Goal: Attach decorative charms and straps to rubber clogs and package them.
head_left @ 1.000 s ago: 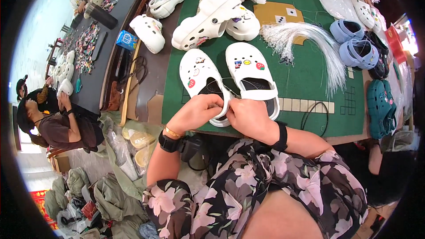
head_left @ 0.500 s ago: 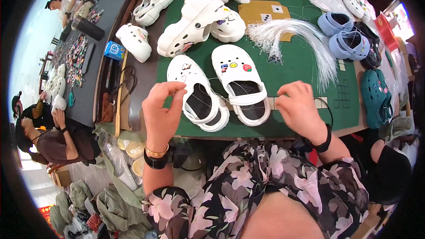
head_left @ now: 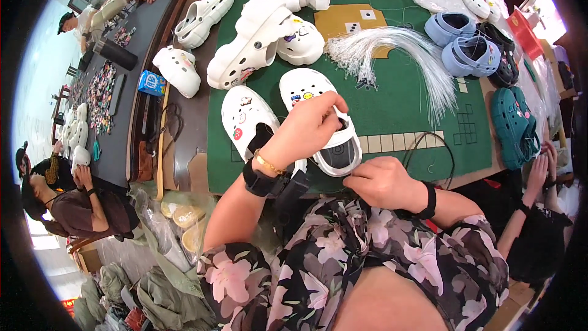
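Note:
Two white clogs with small charms lie side by side on the green table mat: a left clog and a right clog. My left hand reaches across the right clog, fingers curled near its strap and hiding part of its upper. My right hand is closed in a pinch beside that clog's heel. Whatever either hand holds is too fine or too hidden to make out. The left forearm covers the left clog's heel.
White clogs are piled behind. A bundle of white strings lies right of them, near blue clogs and teal clogs. Another person's hands are at far right. People sit around a dark table on the left.
My left hand has moved right, from beside the left clog to over the right clog. My right hand has come down and left to that clog's heel. Another person's hands have appeared at right.

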Tool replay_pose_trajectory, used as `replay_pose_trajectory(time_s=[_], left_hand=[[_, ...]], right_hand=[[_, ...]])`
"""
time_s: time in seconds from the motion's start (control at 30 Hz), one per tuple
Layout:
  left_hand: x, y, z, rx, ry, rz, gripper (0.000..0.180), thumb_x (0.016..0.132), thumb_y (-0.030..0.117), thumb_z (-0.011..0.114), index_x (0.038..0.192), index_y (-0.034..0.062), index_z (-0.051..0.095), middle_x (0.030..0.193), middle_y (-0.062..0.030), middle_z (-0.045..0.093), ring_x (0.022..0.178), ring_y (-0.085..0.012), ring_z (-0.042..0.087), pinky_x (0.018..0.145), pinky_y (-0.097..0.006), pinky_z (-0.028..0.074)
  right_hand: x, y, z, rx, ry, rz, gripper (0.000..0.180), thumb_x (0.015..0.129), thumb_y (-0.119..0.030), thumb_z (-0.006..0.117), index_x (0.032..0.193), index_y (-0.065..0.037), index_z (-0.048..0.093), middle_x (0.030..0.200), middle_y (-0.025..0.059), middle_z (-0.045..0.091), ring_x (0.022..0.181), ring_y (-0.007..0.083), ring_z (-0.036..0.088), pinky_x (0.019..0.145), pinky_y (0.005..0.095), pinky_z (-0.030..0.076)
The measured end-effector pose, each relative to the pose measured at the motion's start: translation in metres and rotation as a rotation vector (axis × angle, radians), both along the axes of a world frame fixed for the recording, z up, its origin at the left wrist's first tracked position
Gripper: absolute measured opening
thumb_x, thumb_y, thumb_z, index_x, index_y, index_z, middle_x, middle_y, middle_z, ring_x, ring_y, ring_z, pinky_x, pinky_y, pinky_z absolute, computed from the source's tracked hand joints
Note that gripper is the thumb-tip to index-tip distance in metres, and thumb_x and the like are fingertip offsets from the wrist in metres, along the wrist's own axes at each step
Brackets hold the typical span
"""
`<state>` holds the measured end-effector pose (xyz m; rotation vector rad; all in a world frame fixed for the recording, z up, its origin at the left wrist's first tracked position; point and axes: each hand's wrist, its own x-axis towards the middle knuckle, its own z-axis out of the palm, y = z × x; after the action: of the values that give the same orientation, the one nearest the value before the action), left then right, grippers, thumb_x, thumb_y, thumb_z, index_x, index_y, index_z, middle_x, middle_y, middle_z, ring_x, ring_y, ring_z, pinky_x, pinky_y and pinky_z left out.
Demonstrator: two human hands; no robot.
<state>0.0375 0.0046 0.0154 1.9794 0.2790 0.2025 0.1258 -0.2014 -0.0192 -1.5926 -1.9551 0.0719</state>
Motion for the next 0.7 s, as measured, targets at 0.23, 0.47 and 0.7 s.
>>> replay_pose_trajectory(time_s=[0.23, 0.47, 0.7], left_hand=[[-0.005, 0.006, -0.009, 0.224, -0.032, 0.061, 0.019, 0.086, 0.002, 0.050, 0.098, -0.0009, 0.063, 0.067, -0.0125, 0.058, 0.059, -0.0162, 0.059, 0.059, -0.029, 0.048], [-0.007, 0.002, -0.011, 0.438, 0.029, -0.064, 0.019, 0.086, 0.004, 0.053, 0.100, -0.0015, 0.066, 0.089, -0.0216, 0.067, 0.084, -0.0376, 0.065, 0.078, -0.045, 0.052], [-0.007, 0.003, -0.006, 0.566, 0.114, -0.039, 0.011, 0.085, 0.005, 0.058, 0.088, -0.0011, 0.066, 0.087, -0.0180, 0.068, 0.082, -0.0351, 0.065, 0.075, -0.043, 0.052]], right_hand=[[0.005, 0.014, -0.019, 0.004, 0.010, -0.046, 0.021, 0.068, -0.006, 0.070, 0.088, -0.010, 0.069, 0.086, 0.0030, 0.065, 0.074, 0.0212, 0.065, 0.064, 0.0352, 0.051], [0.007, 0.025, -0.021, 0.145, 0.018, -0.147, 0.018, 0.068, -0.006, 0.067, 0.086, -0.008, 0.067, 0.089, 0.0040, 0.066, 0.075, 0.0230, 0.063, 0.066, 0.0362, 0.051], [0.015, 0.027, -0.019, 0.140, 0.098, -0.170, 0.024, 0.069, -0.002, 0.067, 0.093, -0.005, 0.067, 0.088, 0.0060, 0.065, 0.074, 0.0245, 0.062, 0.064, 0.0346, 0.050]])
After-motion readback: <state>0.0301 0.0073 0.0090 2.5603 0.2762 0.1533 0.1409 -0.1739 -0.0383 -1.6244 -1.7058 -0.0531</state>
